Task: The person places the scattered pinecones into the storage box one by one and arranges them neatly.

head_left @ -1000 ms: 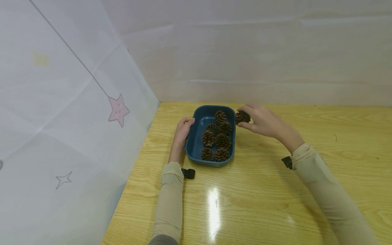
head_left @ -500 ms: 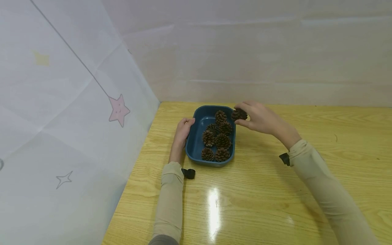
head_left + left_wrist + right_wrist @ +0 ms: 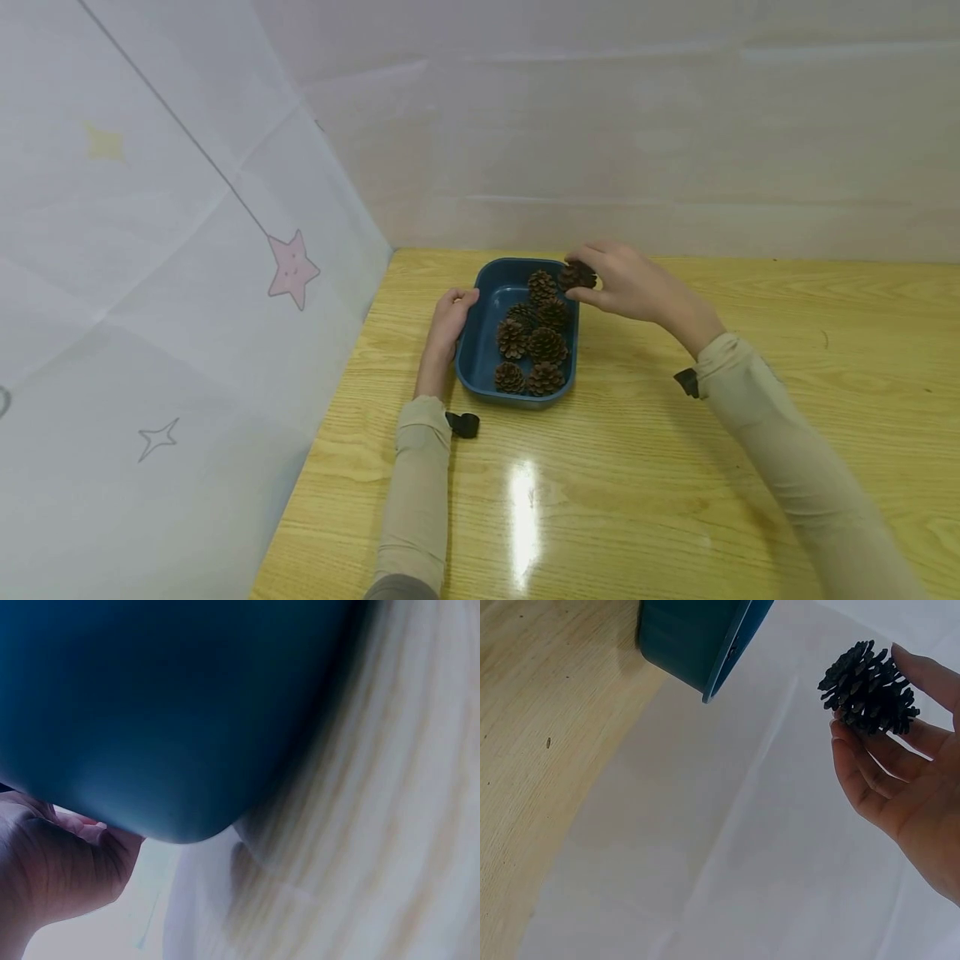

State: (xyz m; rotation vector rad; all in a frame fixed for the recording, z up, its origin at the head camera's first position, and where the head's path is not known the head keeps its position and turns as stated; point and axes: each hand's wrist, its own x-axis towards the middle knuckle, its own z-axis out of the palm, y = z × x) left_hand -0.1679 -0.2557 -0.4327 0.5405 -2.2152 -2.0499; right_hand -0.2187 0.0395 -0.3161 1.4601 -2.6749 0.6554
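Note:
A dark blue rectangular bin stands on the table with several brown pine cones lying inside, mostly toward its right side. My left hand grips the bin's left side, thumb over the rim; its other fingers are mostly hidden behind the wall. In the left wrist view the bin's outer wall fills the upper left. My right hand holds another pine cone between thumb and fingertips. In the head view this cone overlaps the bin's far right corner; the right wrist view shows it raised above rim height.
The wooden table spreads right and toward me, with a light glare near the middle. White sheeting hangs behind the table's back edge. On the left, a printed sheet with stars borders the table.
My right hand has moved left and slightly away from me, taking its pine cone from beside the bin's right rim to over the far right corner. My left hand keeps its grip.

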